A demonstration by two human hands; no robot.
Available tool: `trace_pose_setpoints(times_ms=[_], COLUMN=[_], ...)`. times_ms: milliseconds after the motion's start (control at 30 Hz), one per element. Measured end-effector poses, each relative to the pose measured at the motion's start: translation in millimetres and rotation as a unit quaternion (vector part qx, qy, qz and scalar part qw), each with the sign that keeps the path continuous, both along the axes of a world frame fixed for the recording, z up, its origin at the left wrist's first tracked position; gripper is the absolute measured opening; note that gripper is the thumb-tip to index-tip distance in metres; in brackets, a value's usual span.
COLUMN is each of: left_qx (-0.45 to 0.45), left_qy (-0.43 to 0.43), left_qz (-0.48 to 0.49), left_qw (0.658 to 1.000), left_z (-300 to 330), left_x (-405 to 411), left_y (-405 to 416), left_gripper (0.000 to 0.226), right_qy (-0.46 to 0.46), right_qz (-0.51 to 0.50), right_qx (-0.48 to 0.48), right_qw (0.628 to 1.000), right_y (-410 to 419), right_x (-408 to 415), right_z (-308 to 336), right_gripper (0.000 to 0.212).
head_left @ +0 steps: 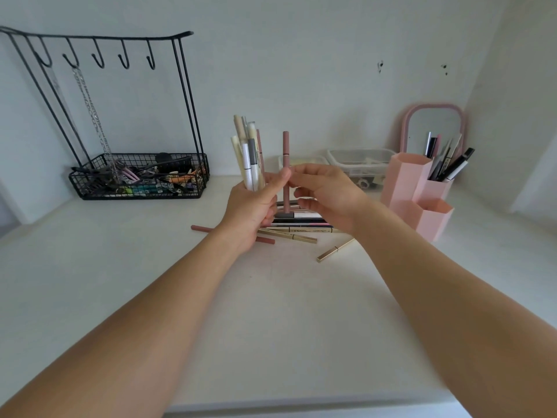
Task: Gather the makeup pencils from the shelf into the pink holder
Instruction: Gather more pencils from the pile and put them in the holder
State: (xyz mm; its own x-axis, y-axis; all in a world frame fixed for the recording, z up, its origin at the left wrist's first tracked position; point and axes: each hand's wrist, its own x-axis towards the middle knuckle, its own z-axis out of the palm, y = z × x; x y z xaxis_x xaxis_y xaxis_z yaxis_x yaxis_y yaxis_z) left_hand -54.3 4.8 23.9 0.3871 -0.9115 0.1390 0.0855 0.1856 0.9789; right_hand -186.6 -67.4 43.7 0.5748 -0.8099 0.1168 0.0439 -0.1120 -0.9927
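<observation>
My left hand (251, 211) grips an upright bundle of several white and cream makeup pencils (248, 155) above the white shelf (120, 267). My right hand (324, 194) pinches a dusty-pink pencil (286, 146) held upright, right beside my left thumb. Under the hands lies a loose pile of pencils (301, 223); a pink one (205, 228) lies to the left and a gold one (333, 250) to the right. The pink holder (405, 184), with hexagonal compartments, stands at the right with several pencils (449, 164) in its back compartment.
A black wire rack (138, 176) with hooks, a hanging chain and a basket of clips stands at the back left. Clear plastic boxes (360, 164) sit behind the hands. A pink-framed mirror (434, 128) leans in the back right corner against the wall.
</observation>
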Motion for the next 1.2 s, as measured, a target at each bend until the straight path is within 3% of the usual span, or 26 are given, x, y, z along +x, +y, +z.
trace_pose_setpoints(times_ms=[133, 233, 300, 367, 467, 667, 733, 833, 933, 1200], left_qx=[0.006, 0.029, 0.033, 0.032, 0.046, 0.040, 0.033, 0.031, 0.035, 0.047], left_qy=[-0.035, -0.047, -0.058, -0.072, -0.096, -0.101, -0.077, -0.019, 0.018, 0.011], left_qz=[-0.020, -0.024, -0.044, -0.064, -0.046, -0.021, -0.004, 0.018, 0.035, 0.051], left_qw=[0.999, 0.998, 0.997, 0.995, 0.993, 0.994, 0.996, 0.999, 0.999, 0.998], left_z=[-3, -4, -6, -9, -10, -5, -4, -5, -2, 0], left_x=[1, 3, 4, 4, 4, 4, 6, 8, 12, 17], left_y=[-1, -2, -4, -6, -6, -6, -7, -8, -9, -8], left_gripper=[0.034, 0.036, 0.048, 0.044, 0.020, 0.031, 0.034, 0.032, 0.034, 0.047], right_qy=[-0.002, 0.003, -0.012, -0.022, 0.001, 0.081, 0.150, 0.320, 0.426, 0.450], right_qz=[0.018, 0.031, 0.050, 0.060, 0.030, -0.037, -0.079, -0.079, -0.034, -0.034], right_qx=[-0.001, -0.005, 0.006, 0.006, -0.040, -0.111, -0.183, -0.323, -0.352, -0.356], right_qw=[1.000, 0.999, 0.999, 0.998, 0.999, 0.990, 0.968, 0.887, 0.833, 0.818], right_y=[3, 4, 4, 6, 10, 4, -5, -16, -22, -26], right_x=[0, -1, -2, -2, 0, 0, -8, -25, -32, -28], right_z=[1, 2, 2, 3, 5, 7, 10, 10, 1, -7], right_gripper=[0.018, 0.007, 0.015, 0.026, 0.016, 0.020, 0.023, 0.011, 0.012, 0.007])
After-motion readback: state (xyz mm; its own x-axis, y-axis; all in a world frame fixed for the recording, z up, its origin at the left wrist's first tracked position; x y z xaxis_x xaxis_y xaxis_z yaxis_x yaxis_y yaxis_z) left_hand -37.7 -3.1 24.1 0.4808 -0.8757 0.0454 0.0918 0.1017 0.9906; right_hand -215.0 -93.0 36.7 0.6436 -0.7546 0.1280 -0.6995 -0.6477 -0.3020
